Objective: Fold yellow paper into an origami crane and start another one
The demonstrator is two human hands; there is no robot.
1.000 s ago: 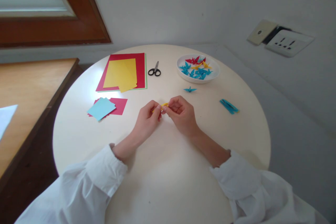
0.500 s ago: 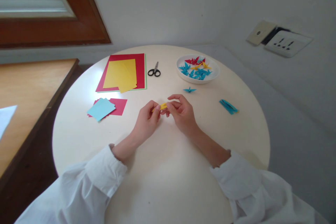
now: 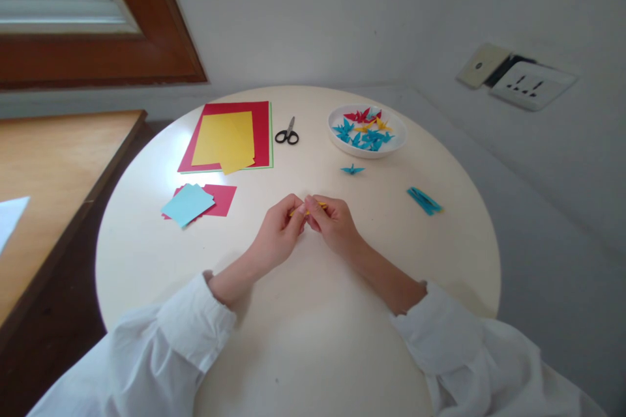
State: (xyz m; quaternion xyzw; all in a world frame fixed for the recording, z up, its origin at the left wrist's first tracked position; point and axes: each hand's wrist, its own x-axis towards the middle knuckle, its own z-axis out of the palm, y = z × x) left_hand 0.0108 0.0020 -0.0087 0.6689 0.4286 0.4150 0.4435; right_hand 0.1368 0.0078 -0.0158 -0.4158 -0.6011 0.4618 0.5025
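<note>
Both hands meet near the middle of the round white table, pinching a small piece of folded yellow paper (image 3: pixel 323 205). My left hand (image 3: pixel 280 227) is closed on its left end, thumb on top. My right hand (image 3: pixel 338 221) grips the other end, thumb and fingers pressed together. Most of the folded paper is hidden by the fingers. Just beyond the hands, a single blue paper crane (image 3: pixel 353 169) rests on the table. To the right lie several narrow folded blue paper strips (image 3: pixel 424 201).
A white dish (image 3: pixel 333 140) at the back right holds several red, yellow and blue paper cranes. Black-handled scissors (image 3: pixel 287 134) lie left of it. Yellow sheets (image 3: pixel 225 137) top a red sheet (image 3: pixel 263 137) at back left. Light blue paper squares (image 3: pixel 188 205) overlap pink ones (image 3: pixel 225 201).
My right fingers, raised and partly spread before, have curled down around the yellow paper. Both hands have come closer together and slightly nearer to me.
</note>
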